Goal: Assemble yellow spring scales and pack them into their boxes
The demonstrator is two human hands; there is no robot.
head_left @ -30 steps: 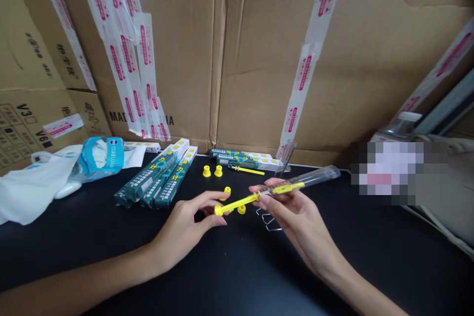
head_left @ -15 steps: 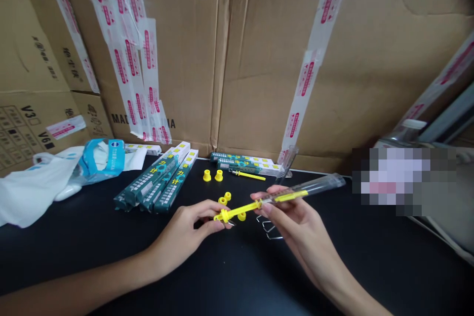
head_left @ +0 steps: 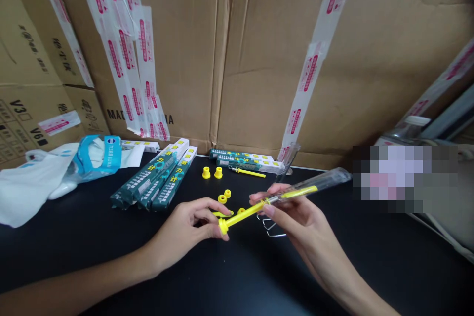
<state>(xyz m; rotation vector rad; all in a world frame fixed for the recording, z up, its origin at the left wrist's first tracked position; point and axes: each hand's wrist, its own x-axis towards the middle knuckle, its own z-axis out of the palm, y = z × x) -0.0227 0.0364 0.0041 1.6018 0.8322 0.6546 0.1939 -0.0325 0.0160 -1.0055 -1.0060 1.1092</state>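
My left hand (head_left: 194,219) pinches a yellow flanged cap (head_left: 223,227) at the near end of a yellow rod (head_left: 244,215). My right hand (head_left: 296,212) is closed around a clear tube (head_left: 329,177) of a tubular spring scale. The rod runs into the tube's mouth, where a yellow ring sits by my right thumb. A flat yellow strip (head_left: 301,191) shows inside the tube. Beyond my left fingertips is another thin yellow piece (head_left: 224,215), partly hidden by them. Small yellow rings (head_left: 222,199) and two yellow caps (head_left: 218,173) stand on the black table.
Green-and-white boxes (head_left: 157,175) lie at the left, with more boxes (head_left: 246,162) against the cardboard wall (head_left: 259,59). A yellow rod with a spring (head_left: 250,173) lies before them. Bent metal wires (head_left: 272,227) are partly behind my right hand. A blue tissue pack (head_left: 111,153) is far left.
The yellow cap has shifted toward me and now covers the rod's near end, where a loop stuck out before. The tube has moved slightly right. The camera view has tilted a little.
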